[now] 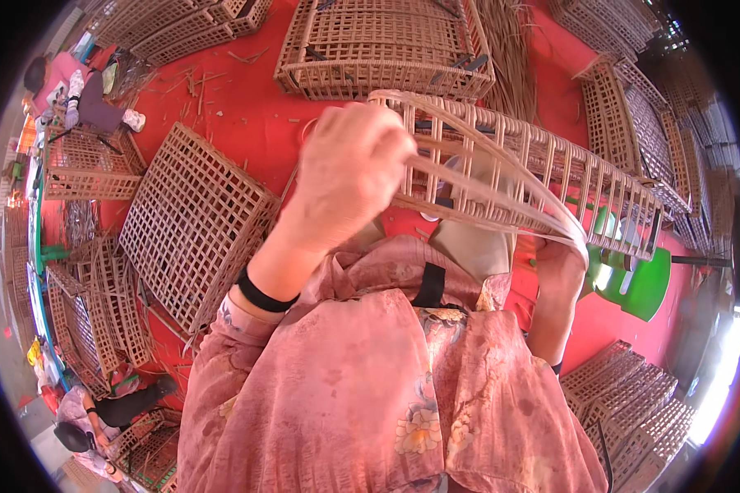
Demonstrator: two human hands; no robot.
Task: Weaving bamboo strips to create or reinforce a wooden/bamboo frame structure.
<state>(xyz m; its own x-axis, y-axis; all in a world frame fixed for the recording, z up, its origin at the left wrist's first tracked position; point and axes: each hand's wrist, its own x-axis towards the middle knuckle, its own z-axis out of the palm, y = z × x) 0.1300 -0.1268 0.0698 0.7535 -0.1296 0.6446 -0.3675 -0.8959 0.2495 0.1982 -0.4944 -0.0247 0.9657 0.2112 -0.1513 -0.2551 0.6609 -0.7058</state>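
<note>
A brown woven rattan basket (617, 185) with an open lattice side stands tilted in front of my lap. My left hand (349, 172) is a closed fist at the basket's left end, gripping a pale rattan strip (469, 185). From there the strip runs across the lattice to the right and bends at my right hand (557, 253). My right hand is low behind the basket's near side, where the strips loop over it. Its fingers are hidden by the strips and the lattice.
Another lattice basket (386, 49) lies ahead, and a lattice panel (197, 226) leans at the left. Loose strips (506, 66) hang at the back. A green plastic stool (645, 283) stands right. Stacked baskets (625, 394) line the right side. Two people sit working at the far left.
</note>
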